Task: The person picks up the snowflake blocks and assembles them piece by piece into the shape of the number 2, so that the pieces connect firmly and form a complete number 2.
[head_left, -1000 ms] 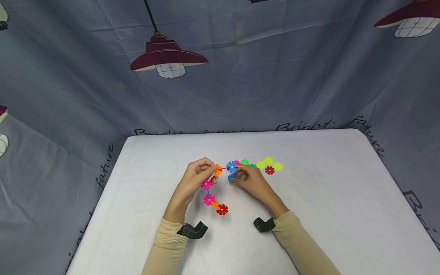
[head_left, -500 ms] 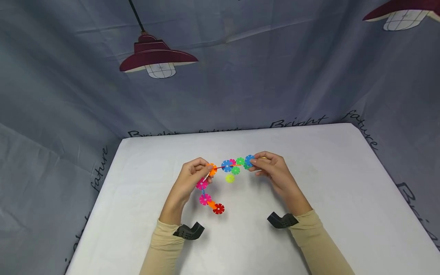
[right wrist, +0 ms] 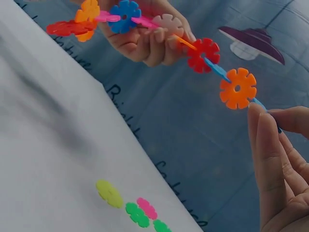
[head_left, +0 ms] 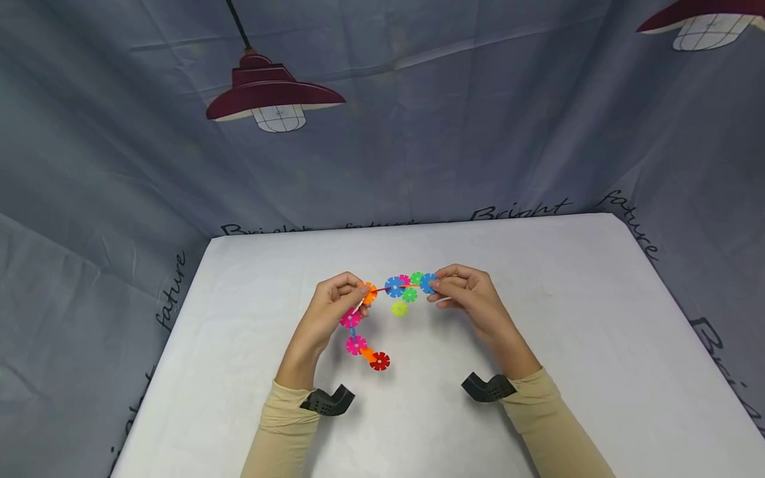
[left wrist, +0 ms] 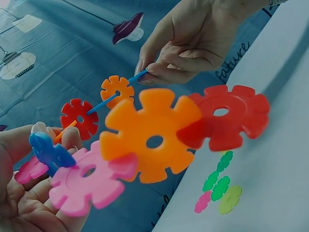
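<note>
Largest of all is the grey backdrop (head_left: 382, 166); in front, a white table (head_left: 597, 318) spreads beneath the chain (head_left: 391, 291) of notched discs, held up in the air between two hands. I'd say the step in hand is lengthening that chain by one disc. The left hand (head_left: 327, 313) clamps the chain near its middle, thumb and fingers closed by an orange disc (head_left: 370, 293). The right hand (head_left: 472, 295) is at the chain's end, fingertips pinching a blue disc (head_left: 427, 283) that meets its neighbour. To my eye, the next move calls for steadying the chain and pressing that slot gently home.

I cannot tell whether the slot is fully seated; fingertips cover part of the blue disc. A whitish disc (right wrist: 167, 23) of the chain is partly lost behind the left fingers. Below the chain, on the table, lie three green discs (left wrist: 221, 188), a pink disc (head_left: 404, 280) and a yellow-green disc (head_left: 400, 309); from the head, one green is hidden.
</note>
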`<state>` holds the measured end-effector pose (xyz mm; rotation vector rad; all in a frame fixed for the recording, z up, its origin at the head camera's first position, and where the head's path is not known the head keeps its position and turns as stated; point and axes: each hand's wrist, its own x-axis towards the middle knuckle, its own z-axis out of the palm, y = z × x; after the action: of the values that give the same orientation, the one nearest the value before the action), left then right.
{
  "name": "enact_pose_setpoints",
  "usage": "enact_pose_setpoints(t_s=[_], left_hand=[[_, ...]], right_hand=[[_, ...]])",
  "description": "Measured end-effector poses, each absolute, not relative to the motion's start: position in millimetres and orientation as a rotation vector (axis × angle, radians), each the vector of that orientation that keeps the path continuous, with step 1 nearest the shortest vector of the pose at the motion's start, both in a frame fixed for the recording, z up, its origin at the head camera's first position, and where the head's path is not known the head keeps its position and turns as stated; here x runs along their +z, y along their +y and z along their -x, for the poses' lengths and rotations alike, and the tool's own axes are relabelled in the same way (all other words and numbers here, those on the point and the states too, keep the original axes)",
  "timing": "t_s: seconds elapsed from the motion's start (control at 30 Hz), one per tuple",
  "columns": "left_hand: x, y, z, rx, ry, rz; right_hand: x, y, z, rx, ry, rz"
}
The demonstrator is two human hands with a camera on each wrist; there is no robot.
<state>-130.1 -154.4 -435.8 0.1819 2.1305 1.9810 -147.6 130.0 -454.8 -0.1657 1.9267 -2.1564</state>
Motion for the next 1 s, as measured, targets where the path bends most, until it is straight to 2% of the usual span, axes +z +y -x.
enact_pose_setpoints(t_s=[1.0], left_hand=[[-436.9,-147.6,127.4,1.898,2.112,-0.276]], right_hand=[[-461.1,130.0,149.9,-2.097,2.047,0.301]])
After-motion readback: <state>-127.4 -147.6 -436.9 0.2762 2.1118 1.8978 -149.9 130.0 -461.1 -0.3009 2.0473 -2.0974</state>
